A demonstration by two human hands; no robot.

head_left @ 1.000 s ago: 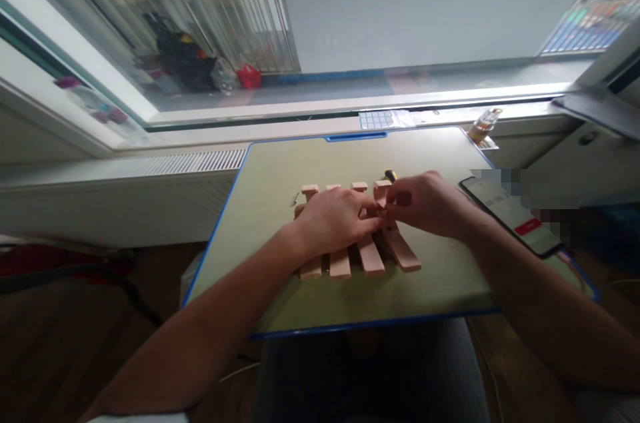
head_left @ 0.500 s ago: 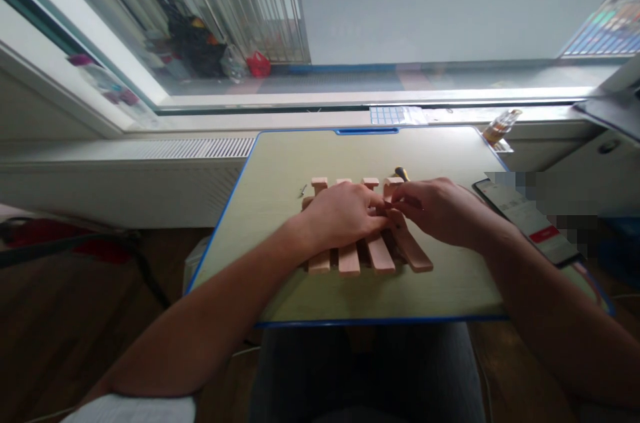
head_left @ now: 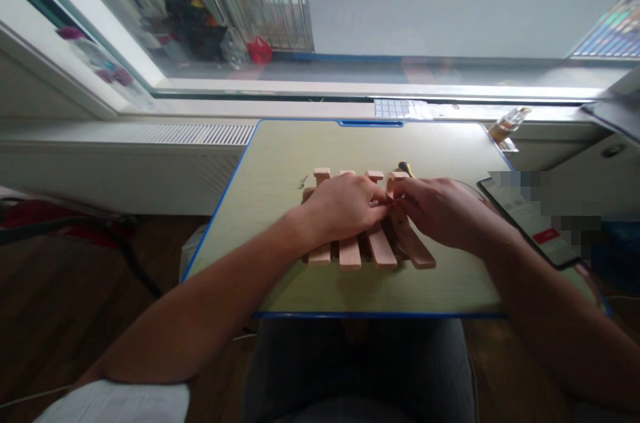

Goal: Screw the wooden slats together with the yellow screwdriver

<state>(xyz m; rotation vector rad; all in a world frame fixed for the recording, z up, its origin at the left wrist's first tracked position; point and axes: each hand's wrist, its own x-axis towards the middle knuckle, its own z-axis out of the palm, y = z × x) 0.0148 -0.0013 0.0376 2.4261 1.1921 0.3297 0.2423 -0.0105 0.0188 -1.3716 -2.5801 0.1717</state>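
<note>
1. L hand: palm-down over wooden slats, fingers part-curled; can't tell if gripping.
2. R hand: fingertips bunched w/ L's at rightmost slat, far half; can't tell what's held.
3. Slats mid-table; blk/yel handle just beyond.

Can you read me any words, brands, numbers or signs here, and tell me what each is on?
No text can be read.
Phone: faint marks and a red patch, too small and blurred.
Blue-gridded sheet: nothing legible.
Right-hand bottle: nothing legible.
Wooden slats: no lettering shows.
</note>
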